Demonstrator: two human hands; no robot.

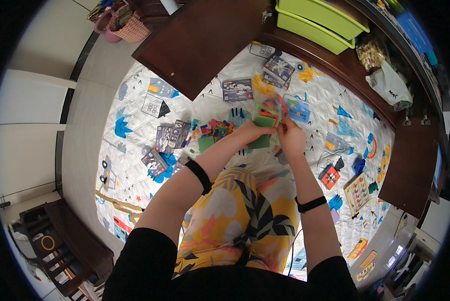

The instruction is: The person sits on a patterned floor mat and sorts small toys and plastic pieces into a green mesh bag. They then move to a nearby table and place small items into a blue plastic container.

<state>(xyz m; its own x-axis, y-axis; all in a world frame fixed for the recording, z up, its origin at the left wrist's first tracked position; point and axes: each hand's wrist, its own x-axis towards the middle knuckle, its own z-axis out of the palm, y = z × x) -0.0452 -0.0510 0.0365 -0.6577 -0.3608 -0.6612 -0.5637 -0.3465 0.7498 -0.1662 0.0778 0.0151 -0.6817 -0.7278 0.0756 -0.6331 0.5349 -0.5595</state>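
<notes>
My left hand (256, 131) is closed on a stack of green and red flat pieces (265, 119), its thumb pointing right. My right hand (291, 138) pinches the edge of a clear plastic bag (277, 105), beside that stack; the bag has some red in it. Below my left hand lies a green flat square (259, 142), and a second green square (207, 143) rests further left. Between them and the small boxes is a pile of small coloured plastic pieces (217, 128). A blue printed card (297, 108) lies just right of the bag.
Several small toy boxes (237, 90) lie on the patterned quilted mat (195, 109). An open dark cabinet door (198, 45) juts over the mat. Lime-green bins (315, 30) and a white plastic bag (389, 84) are in the cabinet. A red box (329, 177) and a picture board (357, 195) lie right.
</notes>
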